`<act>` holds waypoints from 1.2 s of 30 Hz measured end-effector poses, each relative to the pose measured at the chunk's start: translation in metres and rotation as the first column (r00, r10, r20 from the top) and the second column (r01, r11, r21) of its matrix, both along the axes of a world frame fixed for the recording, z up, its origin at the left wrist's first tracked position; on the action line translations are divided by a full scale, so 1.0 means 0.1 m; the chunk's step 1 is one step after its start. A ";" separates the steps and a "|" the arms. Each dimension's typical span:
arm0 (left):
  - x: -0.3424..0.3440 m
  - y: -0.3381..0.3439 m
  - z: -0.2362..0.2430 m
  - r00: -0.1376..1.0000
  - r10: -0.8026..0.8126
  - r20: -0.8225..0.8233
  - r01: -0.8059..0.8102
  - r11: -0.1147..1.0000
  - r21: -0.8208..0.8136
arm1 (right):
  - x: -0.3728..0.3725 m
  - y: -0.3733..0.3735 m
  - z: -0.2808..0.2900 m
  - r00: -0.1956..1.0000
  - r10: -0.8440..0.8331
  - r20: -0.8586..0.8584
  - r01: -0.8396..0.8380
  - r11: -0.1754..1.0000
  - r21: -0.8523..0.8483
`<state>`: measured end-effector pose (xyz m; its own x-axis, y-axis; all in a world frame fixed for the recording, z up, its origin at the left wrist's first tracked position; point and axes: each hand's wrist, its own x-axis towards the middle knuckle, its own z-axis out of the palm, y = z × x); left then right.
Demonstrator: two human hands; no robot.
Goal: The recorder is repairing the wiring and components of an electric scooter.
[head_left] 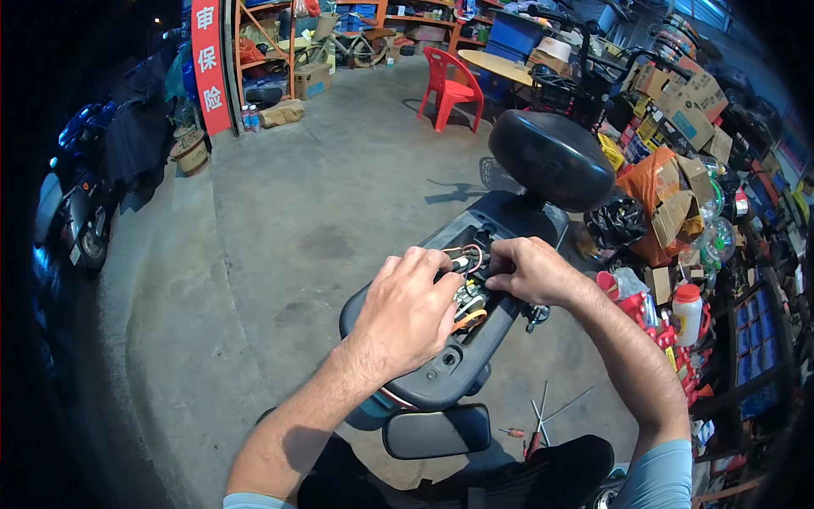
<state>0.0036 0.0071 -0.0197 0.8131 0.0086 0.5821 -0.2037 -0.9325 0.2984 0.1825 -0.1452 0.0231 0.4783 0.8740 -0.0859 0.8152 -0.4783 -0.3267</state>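
Observation:
An electric scooter (407, 379) stands before me with the compartment in its body uncovered. Inside lies a bundle of wires (469, 293), some yellow-green, with an orange loop (470, 320) nearer me. My left hand (411, 301) reaches over the compartment's left edge, fingers curled and closed on a wire by a pale connector (460, 264). A thin pink wire (476, 249) arches between my hands. On the right side, my right hand (536, 270) is closed in a pinch; its fingers hide what is between them. Beyond both hands, the black seat (553, 161) is tipped up.
A black padded backrest (437, 431) sits at the scooter's near end. Screwdrivers (534, 443) and thin rods lie on the floor to its right. Boxes (691, 106), bags and a white bottle with a red lid (687, 314) crowd the right side. A red chair (449, 89) stands farther back.

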 end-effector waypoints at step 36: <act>0.00 0.01 0.00 0.999 -0.031 0.017 0.031 0.999 -0.022 | 0.26 0.34 0.03 0.997 -0.049 0.053 0.068 0.882 -0.466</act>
<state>0.0039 0.0079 -0.0195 0.8033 -0.0035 0.5956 -0.2375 -0.9189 0.3150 0.2085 -0.1108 0.0261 0.5385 0.7072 -0.4581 0.7884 -0.6147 -0.0223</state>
